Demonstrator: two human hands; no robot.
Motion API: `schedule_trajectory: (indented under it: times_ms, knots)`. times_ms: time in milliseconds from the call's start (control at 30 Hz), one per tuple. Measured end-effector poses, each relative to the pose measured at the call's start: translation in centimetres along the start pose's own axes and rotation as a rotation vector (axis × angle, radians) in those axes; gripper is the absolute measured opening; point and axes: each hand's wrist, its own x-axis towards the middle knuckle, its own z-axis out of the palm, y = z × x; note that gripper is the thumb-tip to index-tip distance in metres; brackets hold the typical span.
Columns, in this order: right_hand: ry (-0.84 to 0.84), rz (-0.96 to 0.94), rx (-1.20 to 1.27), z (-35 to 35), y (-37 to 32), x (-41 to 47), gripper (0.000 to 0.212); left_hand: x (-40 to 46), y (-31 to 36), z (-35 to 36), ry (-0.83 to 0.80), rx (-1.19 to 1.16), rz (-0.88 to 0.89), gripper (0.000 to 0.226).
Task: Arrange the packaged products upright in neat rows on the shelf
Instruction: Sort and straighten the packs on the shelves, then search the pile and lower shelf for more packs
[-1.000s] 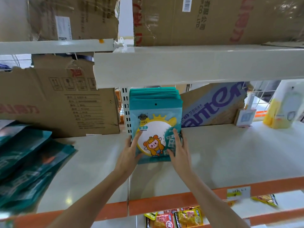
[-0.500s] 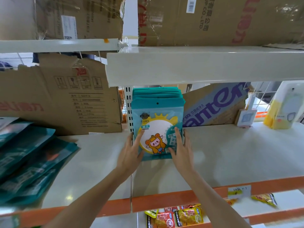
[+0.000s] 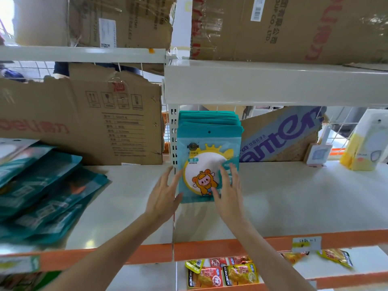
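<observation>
Nearest the camera, both forearms reach up over the orange-edged front lip of the pale metal shelf (image 3: 273,198). The left hand (image 3: 162,194) has its fingers straight and spread, its fingertips at the left edge of the front teal mirror packet with a cartoon bear in a yellow ring (image 3: 206,164). The right hand (image 3: 227,192) is likewise flat and spread, lying over the packet's lower right face. Neither hand curls round anything; they look to be steadying or squaring the packet rather than gripping it.

Behind that front packet stands a row of matching teal packets (image 3: 210,119), upright and close-packed, running back toward the white slotted upright post (image 3: 173,135). By my reading, one neat row is built and is being trued up.

Plenty seems left. To the left, on the neighbouring shelf bay, a heap of dark teal packets (image 3: 46,192) lies flat and slanted, not yet stood up; motion blur hides how many.

Farther back, a torn brown cardboard box (image 3: 84,120) stands behind the heap, and a purple-lettered cardboard sheet (image 3: 281,137) leans behind the row. At far right stand yellow-and-white packaged goods (image 3: 365,143).
</observation>
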Motion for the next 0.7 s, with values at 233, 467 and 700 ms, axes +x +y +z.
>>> schedule_trajectory:
  times_ms: [233,467,700]
  knots:
    - [-0.141,-0.188,0.147,2.9,-7.7,-0.3,0.052,-2.6,-6.6,-7.6,0.111,0.183,0.015,0.044]
    - [-0.323,-0.338,0.327,8.4,-18.5,-1.4,0.052,-9.6,-17.4,-18.6,0.289,0.382,-0.042,0.045]
    - [-0.449,-0.507,0.437,13.0,-29.5,-1.9,0.049,-16.1,-26.1,-24.9,0.372,0.441,-0.251,0.039]
